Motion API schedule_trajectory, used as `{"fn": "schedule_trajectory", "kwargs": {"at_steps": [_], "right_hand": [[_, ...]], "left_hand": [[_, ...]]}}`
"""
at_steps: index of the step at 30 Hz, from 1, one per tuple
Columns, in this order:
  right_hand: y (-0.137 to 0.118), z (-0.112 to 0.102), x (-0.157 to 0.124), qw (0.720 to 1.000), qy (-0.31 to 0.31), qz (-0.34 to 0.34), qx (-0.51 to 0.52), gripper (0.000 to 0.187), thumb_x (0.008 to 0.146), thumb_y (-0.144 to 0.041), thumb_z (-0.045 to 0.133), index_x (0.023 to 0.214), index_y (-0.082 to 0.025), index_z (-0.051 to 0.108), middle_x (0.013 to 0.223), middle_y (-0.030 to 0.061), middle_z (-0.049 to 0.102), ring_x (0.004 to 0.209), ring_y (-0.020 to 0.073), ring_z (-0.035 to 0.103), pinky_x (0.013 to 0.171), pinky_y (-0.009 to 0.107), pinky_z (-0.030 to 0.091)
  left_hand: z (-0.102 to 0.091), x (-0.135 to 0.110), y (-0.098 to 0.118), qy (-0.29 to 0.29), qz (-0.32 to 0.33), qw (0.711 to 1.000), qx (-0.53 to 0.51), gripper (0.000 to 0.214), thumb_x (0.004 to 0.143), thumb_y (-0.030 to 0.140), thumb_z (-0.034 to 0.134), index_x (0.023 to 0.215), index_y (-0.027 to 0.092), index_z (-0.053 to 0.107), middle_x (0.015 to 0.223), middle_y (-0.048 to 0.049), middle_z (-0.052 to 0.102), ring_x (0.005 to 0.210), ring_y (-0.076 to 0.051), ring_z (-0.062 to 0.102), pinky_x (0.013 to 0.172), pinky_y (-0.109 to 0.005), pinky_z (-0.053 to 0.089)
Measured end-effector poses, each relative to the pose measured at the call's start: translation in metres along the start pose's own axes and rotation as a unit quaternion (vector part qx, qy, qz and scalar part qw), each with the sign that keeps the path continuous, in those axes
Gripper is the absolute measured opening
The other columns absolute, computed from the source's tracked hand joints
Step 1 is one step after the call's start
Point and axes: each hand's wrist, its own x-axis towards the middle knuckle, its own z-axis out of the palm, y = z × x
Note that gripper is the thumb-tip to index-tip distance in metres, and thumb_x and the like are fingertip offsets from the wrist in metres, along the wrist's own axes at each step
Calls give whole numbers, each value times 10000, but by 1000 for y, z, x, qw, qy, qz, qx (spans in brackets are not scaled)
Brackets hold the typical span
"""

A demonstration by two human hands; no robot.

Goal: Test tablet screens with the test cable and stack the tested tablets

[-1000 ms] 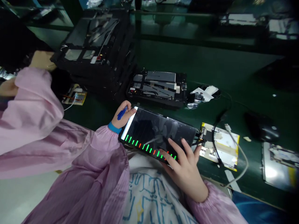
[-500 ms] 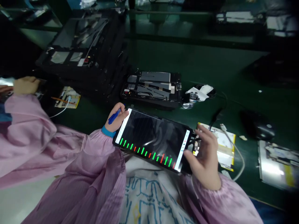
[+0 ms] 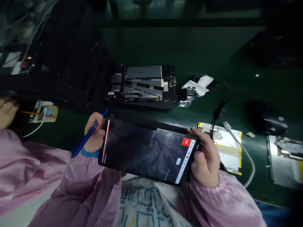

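A black tablet (image 3: 146,151) with a lit screen is tilted up over my lap at the front edge of the green bench. My left hand (image 3: 94,134) grips its left end and also holds a blue pen (image 3: 86,138) between the fingers. My right hand (image 3: 205,154) is wrapped around the tablet's right end, thumb on the screen edge. The screen shows a dark picture, a red button near the right side and a red-white strip on the left.
An opened tablet chassis (image 3: 142,86) lies just behind. A yellow-edged board with cables (image 3: 227,148) sits to the right, then a black mouse (image 3: 267,121) and another part (image 3: 284,160). Stacked black trays (image 3: 54,60) stand at left, where another person's hand (image 3: 7,112) shows.
My right hand left the screen and took hold of the tablet's right end. The tablet tilted up toward me, and the green and red bars on its screen gave way to a dark picture.
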Motion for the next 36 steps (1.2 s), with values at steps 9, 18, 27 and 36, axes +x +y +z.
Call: {"fn": "schedule_trajectory", "kwargs": {"at_steps": [9, 18, 27, 36], "right_hand": [[-2, 3, 4, 1000, -12, -10, -5, 520, 928, -453, 353, 1399, -240, 410, 1306, 115, 532, 1150, 302, 534, 972, 510, 421], [-7, 6, 6, 998, 17, 53, 27, 499, 924, -417, 403, 1385, -227, 406, 1151, 116, 571, 1087, 269, 543, 955, 483, 416], [-4, 12, 7, 996, 40, 59, 59, 407, 917, -386, 450, 1290, -223, 478, 1122, 98, 588, 1064, 243, 556, 952, 451, 418], [-10, 14, 9, 998, 34, 56, 20, 362, 923, -389, 442, 1237, -217, 497, 1152, 100, 598, 1096, 236, 557, 955, 443, 429]], "left_hand": [[-2, 4, -1, 14, -20, 1000, 6, 428, 721, 531, 692, 700, 200, 421, 517, 46, 362, 449, -76, 273, 411, -232, 209], [-6, 2, 0, 36, -98, 976, 192, 362, 801, 492, 592, 692, 205, 401, 561, 51, 305, 488, -96, 264, 449, -237, 223], [-10, 2, -2, 37, -130, 974, 182, 320, 806, 461, 571, 698, 206, 410, 579, 47, 348, 518, -107, 334, 486, -222, 292], [-14, 1, -1, 36, -139, 973, 182, 314, 821, 462, 557, 694, 203, 432, 591, 45, 375, 539, -113, 362, 498, -218, 308]]}}
